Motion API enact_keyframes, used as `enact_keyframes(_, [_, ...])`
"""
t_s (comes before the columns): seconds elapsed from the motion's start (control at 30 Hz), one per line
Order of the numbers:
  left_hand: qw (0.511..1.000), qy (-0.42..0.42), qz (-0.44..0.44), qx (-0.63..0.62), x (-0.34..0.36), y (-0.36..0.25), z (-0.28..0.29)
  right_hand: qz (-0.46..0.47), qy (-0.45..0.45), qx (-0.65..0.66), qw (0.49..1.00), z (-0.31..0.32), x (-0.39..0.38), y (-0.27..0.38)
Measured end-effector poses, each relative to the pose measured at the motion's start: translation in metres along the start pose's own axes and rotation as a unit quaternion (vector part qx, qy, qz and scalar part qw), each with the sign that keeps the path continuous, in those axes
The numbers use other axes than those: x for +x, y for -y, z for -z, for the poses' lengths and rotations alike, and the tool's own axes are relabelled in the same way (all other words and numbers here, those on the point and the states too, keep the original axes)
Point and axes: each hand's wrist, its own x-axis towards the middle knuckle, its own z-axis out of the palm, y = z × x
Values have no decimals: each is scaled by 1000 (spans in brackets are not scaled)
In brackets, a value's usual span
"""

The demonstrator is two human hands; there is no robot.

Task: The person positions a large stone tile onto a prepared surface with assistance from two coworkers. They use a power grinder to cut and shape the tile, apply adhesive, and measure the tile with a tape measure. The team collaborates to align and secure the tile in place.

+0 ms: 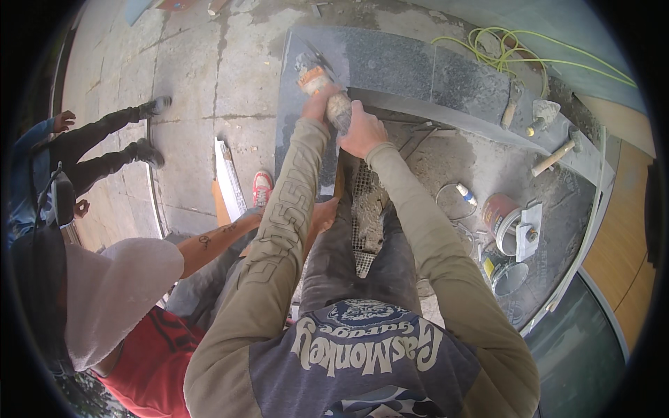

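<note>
Both my hands are closed on a dusty angle grinder (339, 111), held out in front of me over a dark grey stone slab (296, 104). My left hand (318, 104) wraps the grinder near its orange-and-white front part. My right hand (364, 132) grips the rear of the body. The thin disc (318, 54) points away from me above the slab's far left corner; whether it touches the stone I cannot tell. Close by my left forearm, a co-worker's hand (323, 214) rests at the slab's near end.
A person in a red shirt (150, 362) crouches at my left; another person stands farther left. On the right ledge lie a trowel (543, 115), a hammer (555, 157) and a yellow-green cord (512, 45). A bucket (502, 216) stands below them on the rough floor.
</note>
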Motion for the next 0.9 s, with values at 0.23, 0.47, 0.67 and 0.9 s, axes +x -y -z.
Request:
enact_keyframes(0.23, [1000, -4, 19, -4, 17, -7, 6, -12, 8, -8, 1000, 2, 11, 7])
enact_keyframes(0.47, [1000, 2, 8, -1, 8, -4, 4, -17, 11, -9, 1000, 2, 4, 6])
enact_keyframes(0.67, [1000, -1, -5, -2, -4, -2, -5, -20, 9, -10, 1000, 2, 0, 1])
enact_keyframes(0.9, [1000, 0, -8, -8, -9, 5, -3, -10, 0, -9, 1000, 0, -9, -2])
